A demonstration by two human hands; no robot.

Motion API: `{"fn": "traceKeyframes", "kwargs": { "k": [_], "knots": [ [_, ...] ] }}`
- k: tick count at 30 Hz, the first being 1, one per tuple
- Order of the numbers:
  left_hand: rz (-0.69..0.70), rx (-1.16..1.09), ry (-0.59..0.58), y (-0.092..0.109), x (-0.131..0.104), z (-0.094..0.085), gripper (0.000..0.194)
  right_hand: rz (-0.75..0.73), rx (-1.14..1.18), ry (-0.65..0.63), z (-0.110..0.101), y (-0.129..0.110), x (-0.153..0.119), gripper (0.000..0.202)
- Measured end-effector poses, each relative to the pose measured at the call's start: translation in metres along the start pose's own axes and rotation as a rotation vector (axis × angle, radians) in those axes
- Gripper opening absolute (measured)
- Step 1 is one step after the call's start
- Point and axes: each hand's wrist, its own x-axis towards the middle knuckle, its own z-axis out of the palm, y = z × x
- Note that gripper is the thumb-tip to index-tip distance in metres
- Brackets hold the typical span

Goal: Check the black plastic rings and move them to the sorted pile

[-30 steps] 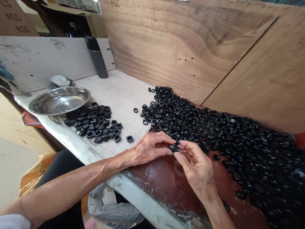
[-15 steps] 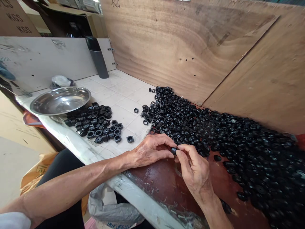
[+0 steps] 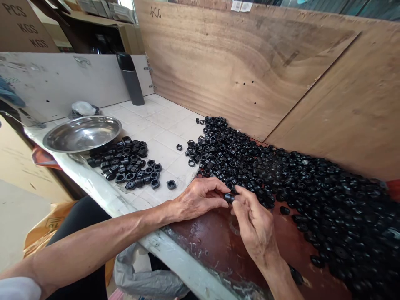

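Between the thumb and index finger of my left hand (image 3: 201, 196) is a small black ring-shaped plastic part (image 3: 229, 198). My right hand (image 3: 256, 221) is at the part's right end, its thumb and index finger slightly apart with a gap between them. Whether those fingertips still touch the part is hard to make out. Just beyond my hands spreads a large heap of black plastic parts (image 3: 243, 160), rings at its left and round cap-like pieces at its right. A smaller group of assembled-looking black parts (image 3: 125, 160) lies on the white tiled surface to the left.
A shallow steel bowl (image 3: 81, 135) stands at the left edge by the small group. Behind it are a dark grey bottle (image 3: 133, 81) and a plastic-wrapped bundle (image 3: 83, 109). A plywood panel (image 3: 225, 66) bounds the back. A grey sack (image 3: 146, 275) hangs below the table edge.
My right thumb and index finger have parted slightly from the black part, showing more of it. The left hand keeps its pinch. The view has tilted up a little.
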Motion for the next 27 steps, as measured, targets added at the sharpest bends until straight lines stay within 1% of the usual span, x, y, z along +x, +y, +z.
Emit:
{"fn": "traceKeyframes", "kwargs": {
  "k": [2, 4, 6, 8, 12, 14, 15, 17, 18, 20, 22, 23, 25, 27],
  "knots": [
    [-0.023, -0.03, 0.014, 0.0, 0.0, 0.001, 0.02, -0.031, 0.035, -0.038, -0.001, -0.002, 0.001, 0.033],
    [0.002, 0.022, -0.007, 0.001, -0.001, 0.0, 0.02, 0.004, 0.022, -0.054, -0.002, -0.002, 0.002, 0.029],
    [0.014, 0.052, -0.017, 0.002, 0.0, 0.0, 0.021, 0.062, 0.002, -0.063, -0.002, -0.001, 0.003, 0.039],
    [-0.014, 0.032, -0.008, 0.003, 0.0, 0.0, 0.02, 0.08, 0.008, -0.075, -0.003, -0.001, 0.004, 0.045],
    [-0.034, 0.051, -0.001, 0.007, 0.001, -0.002, 0.017, 0.026, 0.062, -0.14, -0.006, -0.004, 0.005, 0.046],
    [-0.031, 0.067, -0.002, 0.009, 0.001, -0.003, 0.017, 0.013, 0.088, -0.142, -0.006, -0.004, 0.005, 0.048],
    [-0.032, 0.068, -0.001, 0.01, 0.001, -0.003, 0.017, 0.02, 0.109, -0.118, -0.006, -0.004, 0.005, 0.044],
    [-0.037, 0.064, 0.004, 0.01, 0.001, -0.004, 0.017, 0.046, 0.164, -0.066, -0.006, -0.004, 0.005, 0.026],
    [-0.04, 0.057, 0.005, 0.01, 0.001, -0.003, 0.017, 0.056, 0.182, -0.064, -0.006, -0.004, 0.005, 0.022],
    [-0.048, 0.036, 0.009, 0.009, 0.001, -0.003, 0.017, 0.045, 0.168, -0.105, -0.005, -0.003, 0.004, 0.02],
    [-0.07, 0.007, 0.017, 0.008, 0.001, -0.002, 0.017, 0.021, 0.113, -0.139, -0.004, -0.003, 0.003, 0.031],
    [-0.084, -0.011, 0.022, 0.007, 0.001, -0.002, 0.017, 0.019, 0.107, -0.13, -0.003, -0.003, 0.002, 0.033],
    [-0.111, -0.048, 0.032, 0.007, 0.001, -0.002, 0.018, 0.039, 0.145, -0.088, -0.002, -0.003, 0.003, 0.022],
    [-0.118, -0.054, 0.027, 0.008, 0.002, -0.003, 0.018, 0.056, 0.149, -0.075, -0.001, -0.002, 0.003, 0.021]
  ]
}}
